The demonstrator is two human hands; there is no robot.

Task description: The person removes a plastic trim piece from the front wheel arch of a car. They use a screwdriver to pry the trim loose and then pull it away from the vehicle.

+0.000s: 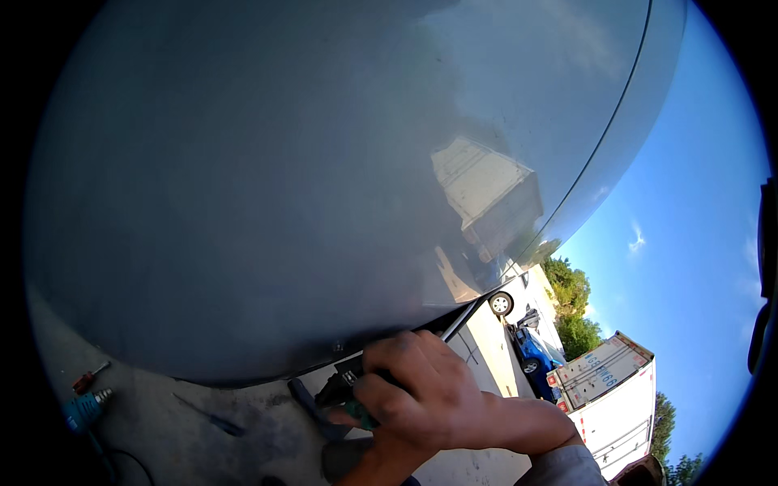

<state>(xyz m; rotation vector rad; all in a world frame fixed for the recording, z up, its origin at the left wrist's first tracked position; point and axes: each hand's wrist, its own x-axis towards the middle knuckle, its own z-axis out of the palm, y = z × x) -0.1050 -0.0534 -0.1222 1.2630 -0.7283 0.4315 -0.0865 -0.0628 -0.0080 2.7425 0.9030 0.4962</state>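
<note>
The big grey vehicle body panel fills the upper view, glossy and reflecting a truck. Against its lower edge, my right hand has its fingers curled and closed; what they grip is hidden from me. Just beneath it, my left hand reaches up from the lower edge of the view, mostly covered by the right one. Between the hands and the panel, part of a black-and-green tool shows, with the left fingers around it. Its working end is dark and hard to make out.
On the stained concrete at lower left lie a teal heat gun with a black cord, a red-handled screwdriver and a thin pointed tool. A white box truck and a blue car stand farther right.
</note>
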